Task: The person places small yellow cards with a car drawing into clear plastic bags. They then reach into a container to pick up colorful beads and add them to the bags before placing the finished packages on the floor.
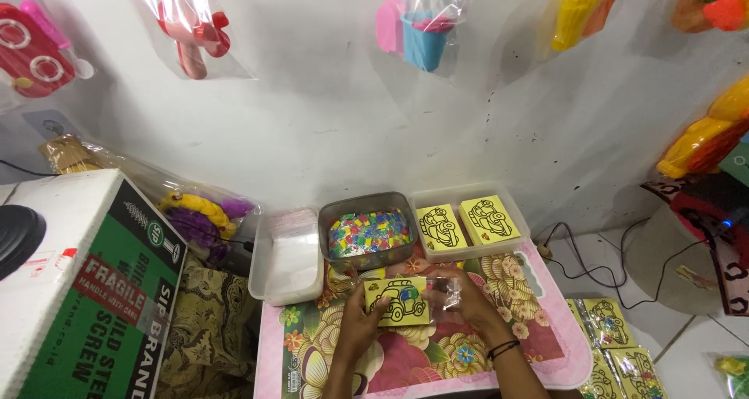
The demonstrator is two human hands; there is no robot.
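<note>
From the head camera, the left hand (360, 321) pinches a yellow car-picture card (398, 301) by its left edge, long axis running left to right, above the floral tabletop (546, 321). The right hand (466, 297) closes its fingers on a clear plastic sleeve (445, 290) touching the card's right end, both hands equally near.

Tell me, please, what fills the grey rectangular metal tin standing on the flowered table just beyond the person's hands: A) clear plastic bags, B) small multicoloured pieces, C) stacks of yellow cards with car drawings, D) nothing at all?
B: the grey rectangular metal tin holds a heap of small multicoloured pieces, while the yellow cards with car drawings lie in the clear tray to its right.
</note>
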